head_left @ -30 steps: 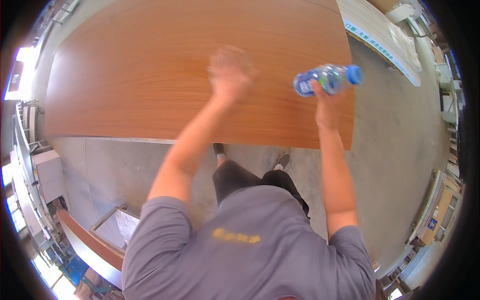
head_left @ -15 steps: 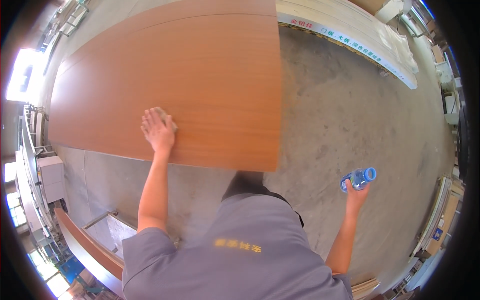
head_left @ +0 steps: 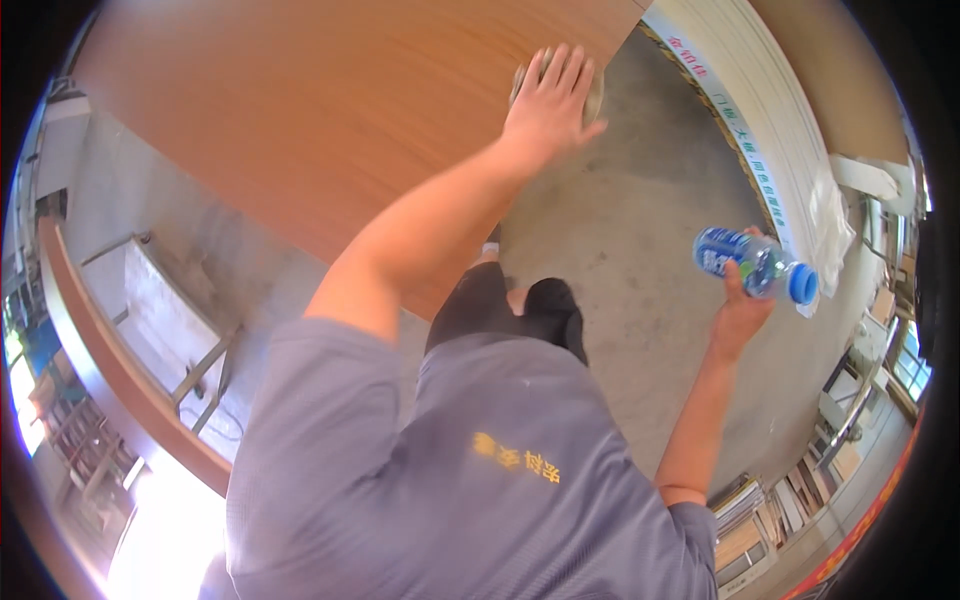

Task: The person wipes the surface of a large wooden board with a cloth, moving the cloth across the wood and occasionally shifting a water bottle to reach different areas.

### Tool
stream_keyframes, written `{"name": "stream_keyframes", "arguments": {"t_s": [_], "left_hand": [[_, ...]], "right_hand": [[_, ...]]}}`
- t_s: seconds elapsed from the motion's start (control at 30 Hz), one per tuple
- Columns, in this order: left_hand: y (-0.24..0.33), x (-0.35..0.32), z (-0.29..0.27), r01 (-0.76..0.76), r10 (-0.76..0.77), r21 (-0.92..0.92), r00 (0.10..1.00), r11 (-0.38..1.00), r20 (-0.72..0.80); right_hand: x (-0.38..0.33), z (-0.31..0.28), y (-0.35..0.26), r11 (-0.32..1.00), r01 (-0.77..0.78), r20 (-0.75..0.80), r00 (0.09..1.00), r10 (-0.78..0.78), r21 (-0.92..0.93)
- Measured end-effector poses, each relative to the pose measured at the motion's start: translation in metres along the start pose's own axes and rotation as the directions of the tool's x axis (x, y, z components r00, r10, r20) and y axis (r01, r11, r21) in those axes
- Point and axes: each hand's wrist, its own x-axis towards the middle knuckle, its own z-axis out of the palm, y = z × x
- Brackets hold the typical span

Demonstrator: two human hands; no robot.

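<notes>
A: What is seen under the left hand (head_left: 548,105)?

B: A large sheet of reddish-brown wood board (head_left: 330,120) is pressed by it. The hand is laid flat with the fingers spread and nothing gripped; it rests at the board's right edge, close to the far corner. Something round and grey (head_left: 592,95) is partly hidden beneath the palm, just over that edge, and what it is cannot be told.

A: And the right hand (head_left: 742,305)?

B: A clear plastic bottle (head_left: 752,263) with a blue label and a blue cap is held by it. The fingers are closed around the bottle's middle, and the bottle is tilted almost level, cap pointing right. It is held in the air above the concrete floor (head_left: 620,230), well apart from the board.

A: What else is shown nearby?

B: A stack of pale panels (head_left: 770,110) with a printed edge strip is seen along the upper right, with a white sheet draped at its end. A metal frame (head_left: 190,340) is seen below the board's near edge, at the left. A grey shirt (head_left: 480,470) and dark trousers are worn by the person.
</notes>
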Motion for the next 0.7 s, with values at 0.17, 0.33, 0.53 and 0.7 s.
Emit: {"name": "stream_keyframes", "arguments": {"t_s": [0.17,0.33,0.53,0.7], "left_hand": [[0.038,-0.203,-0.113,0.402,-0.371,-0.022,0.863,0.915,0.342],[0.069,-0.268,-0.102,0.629,-0.683,0.278,0.705,0.726,0.19],[0.072,-0.094,-0.038,0.549,-0.623,0.334,0.763,0.766,0.174],[0.072,0.102,0.016,0.414,-0.447,0.212,0.883,0.885,0.141]], "right_hand": [[0.057,-0.024,0.029,0.996,0.077,0.119,0.99,-0.072,-0.038],[0.105,-0.042,0.101,0.998,-0.061,0.248,0.967,0.065,-0.02],[0.172,-0.074,0.142,0.958,-0.246,0.271,0.941,0.201,0.146],[0.215,-0.122,0.15,0.956,-0.255,0.215,0.951,0.221,0.146]]}}
